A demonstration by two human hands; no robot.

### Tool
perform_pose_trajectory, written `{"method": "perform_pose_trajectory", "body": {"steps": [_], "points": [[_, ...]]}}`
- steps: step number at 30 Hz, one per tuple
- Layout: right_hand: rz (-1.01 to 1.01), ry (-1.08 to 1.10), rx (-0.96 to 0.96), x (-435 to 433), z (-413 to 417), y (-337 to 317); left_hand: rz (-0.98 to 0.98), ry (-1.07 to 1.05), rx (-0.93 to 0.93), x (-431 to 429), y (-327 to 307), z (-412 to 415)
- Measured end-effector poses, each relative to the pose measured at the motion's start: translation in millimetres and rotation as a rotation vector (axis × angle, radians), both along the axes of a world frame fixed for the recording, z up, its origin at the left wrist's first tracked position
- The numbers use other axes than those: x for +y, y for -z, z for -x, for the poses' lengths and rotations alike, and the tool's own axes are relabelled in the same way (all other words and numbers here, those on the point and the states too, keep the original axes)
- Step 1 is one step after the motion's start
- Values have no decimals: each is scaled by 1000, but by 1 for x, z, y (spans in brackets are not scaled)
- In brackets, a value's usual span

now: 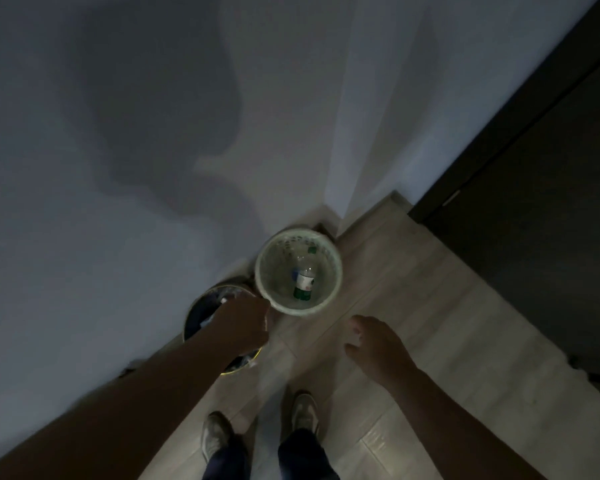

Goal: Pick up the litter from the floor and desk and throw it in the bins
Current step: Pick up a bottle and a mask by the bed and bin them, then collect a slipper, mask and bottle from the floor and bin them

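Two round open bins stand side by side on a pale wood floor [378,289], close against a white wall [118,202], seen from straight above in dim light. The pale green bin [293,310] has a perforated wall. A clear plastic bottle [305,280] with a white label and green base lies at its bottom, neck towards the wall, with a small green piece [311,250] beyond it. The dark bin [196,317], touching the green one's left side, is partly hidden and holds crumpled pale scraps [224,295].
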State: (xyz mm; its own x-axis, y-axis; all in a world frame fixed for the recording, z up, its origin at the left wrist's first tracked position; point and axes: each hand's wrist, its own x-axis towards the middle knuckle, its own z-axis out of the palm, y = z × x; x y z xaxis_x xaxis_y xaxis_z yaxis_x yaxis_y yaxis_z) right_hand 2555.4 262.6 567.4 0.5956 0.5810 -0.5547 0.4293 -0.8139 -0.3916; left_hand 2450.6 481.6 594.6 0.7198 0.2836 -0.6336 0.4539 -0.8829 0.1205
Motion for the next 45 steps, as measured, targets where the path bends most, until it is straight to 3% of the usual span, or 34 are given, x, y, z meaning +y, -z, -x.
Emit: {"method": "perform_pose_trajectory", "body": {"steps": [4,9,17,21,23,32,39,45], "points": [[46,-227,-49,7,-4,-55,-33,-43,-27,-11,-58,20],[1,-434,-110,25,6,-121,8,-248,-85,-18,-125,66],[-81,-794,-134,89,89,-211,-84,-542,-194,-32,-193,205],[-163,-1032,-60,112,179,-250,-164,-725,-236,-59,-227,308],[-213,-1128,-174,114,229,-267,-204,-833,-245,-85,-244,367],[-397,-1618,-110,48,519,-333,-405,-1324,-238,-273,-323,630],[-461,-1942,-26,-30,692,-361,-540,-1640,-215,-411,-357,749],[-509,-2175,-29,-67,805,-371,-581,-1883,-171,-478,-362,818]]}}
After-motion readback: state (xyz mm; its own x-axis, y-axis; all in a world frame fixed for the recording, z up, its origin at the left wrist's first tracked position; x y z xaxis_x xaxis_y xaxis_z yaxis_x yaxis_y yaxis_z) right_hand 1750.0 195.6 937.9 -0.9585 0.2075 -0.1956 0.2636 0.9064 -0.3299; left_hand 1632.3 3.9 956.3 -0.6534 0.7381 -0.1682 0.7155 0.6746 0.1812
